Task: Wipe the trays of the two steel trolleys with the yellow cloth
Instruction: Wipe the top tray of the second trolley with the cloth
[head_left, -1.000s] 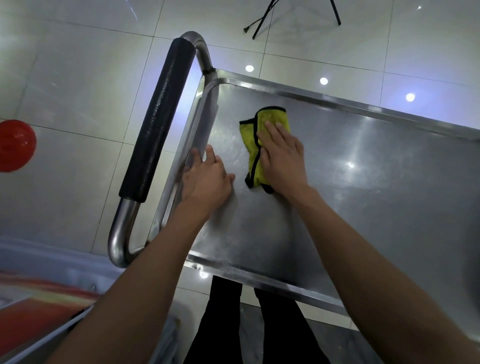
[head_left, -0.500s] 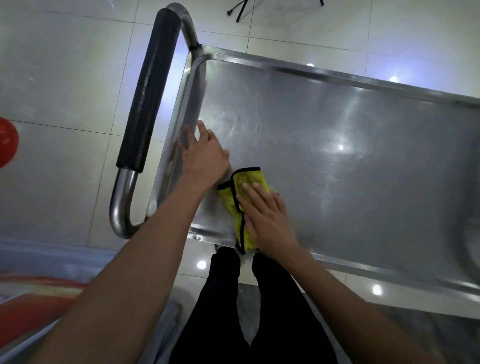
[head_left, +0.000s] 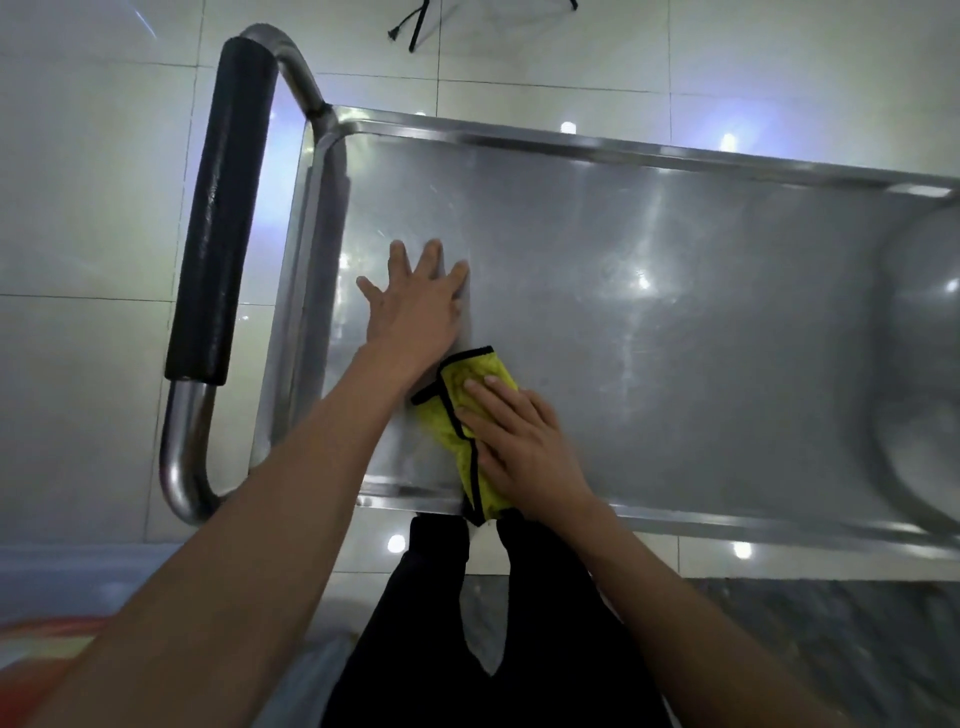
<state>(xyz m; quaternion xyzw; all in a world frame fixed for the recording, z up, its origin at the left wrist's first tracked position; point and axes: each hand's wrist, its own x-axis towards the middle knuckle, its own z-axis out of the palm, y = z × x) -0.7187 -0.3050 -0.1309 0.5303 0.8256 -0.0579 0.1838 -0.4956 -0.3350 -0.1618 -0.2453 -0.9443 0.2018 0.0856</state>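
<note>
Glossy tiled floor (head_left: 78, 208) under brushed-steel tray (head_left: 675, 322), raised rim, tubular handle (head_left: 221, 218) with black foam grip. Left hand (head_left: 415, 306) flat, fingers spread on steel. Right hand (head_left: 519, 447) presses folded yellow cloth (head_left: 457, 415), black-edged, at near rim.

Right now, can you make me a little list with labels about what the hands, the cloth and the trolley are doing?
left hand: left hand lies flat, fingers spread, on the tray
right hand: right hand presses straight fingers down on the yellow cloth
cloth: folded, black-edged, lying at the near rim, one end hanging over it
tray: steel tray, shiny, with a raised rim all round
handle: black-padded handle at the tray's left end
floor: pale glossy tiles under the trolley
</note>
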